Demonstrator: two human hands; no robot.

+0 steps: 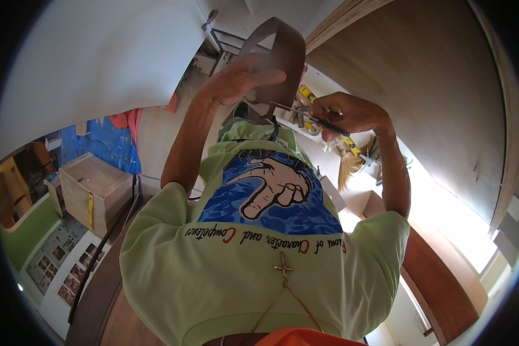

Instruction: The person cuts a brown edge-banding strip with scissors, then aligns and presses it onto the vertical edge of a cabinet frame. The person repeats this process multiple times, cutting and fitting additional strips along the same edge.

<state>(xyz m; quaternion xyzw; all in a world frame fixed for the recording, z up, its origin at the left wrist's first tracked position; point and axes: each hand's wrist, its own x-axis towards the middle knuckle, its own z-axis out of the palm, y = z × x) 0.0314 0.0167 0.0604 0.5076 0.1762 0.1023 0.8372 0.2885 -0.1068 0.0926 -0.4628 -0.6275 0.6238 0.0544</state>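
Observation:
A wide, flexible brown strip curls into a loop ahead of my chest. My left hand is closed on it, with the thumb lying across the strip's face and the fingers partly hidden. To the right, my right hand grips a slim tool with a thin metal blade and a dark handle. Its tip points left and meets or nearly meets the lower end of the strip; contact is unclear. Whether the tool is a knife or scissors cannot be made out.
A large white panel fills the upper left, and a brown board stands at the upper right. Beyond my right hand are a straw broom and yellow-marked tools. A wooden box sits at left near a blue sheet.

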